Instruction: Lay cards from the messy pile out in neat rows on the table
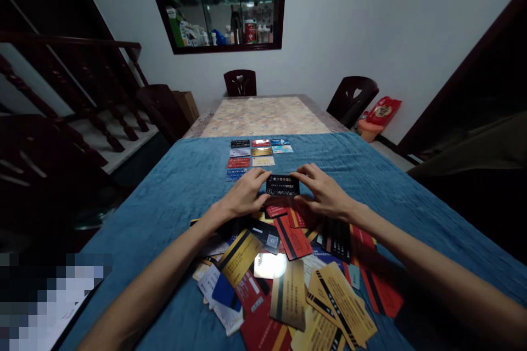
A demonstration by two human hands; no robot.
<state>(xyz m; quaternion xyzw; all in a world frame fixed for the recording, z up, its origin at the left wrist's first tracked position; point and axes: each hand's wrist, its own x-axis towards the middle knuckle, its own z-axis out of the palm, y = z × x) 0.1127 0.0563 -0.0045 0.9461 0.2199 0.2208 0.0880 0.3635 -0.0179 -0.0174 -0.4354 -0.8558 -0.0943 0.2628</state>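
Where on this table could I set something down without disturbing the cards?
The blue cloth shows bare right of the card rows, and left of them toward its edge. Beyond the rows, the patterned tabletop looks free too. Crowded: the near middle, where the loose card pile spreads.

Here's the left hand (245,193), index finger reaching inward on top, thumb tucked lower down, the pair closed in a pinch. Facing it across a narrow gap, the right hand (323,192) mirrors the pose, knuckles arched, its own finger and thumb pinching in toward the left. Look at the left wrist (222,210), nearly straight, with the bare left forearm (164,279) slanting back and outward behind its hand! And behind the right hand, the bare right forearm (420,255) angles away to the other side.
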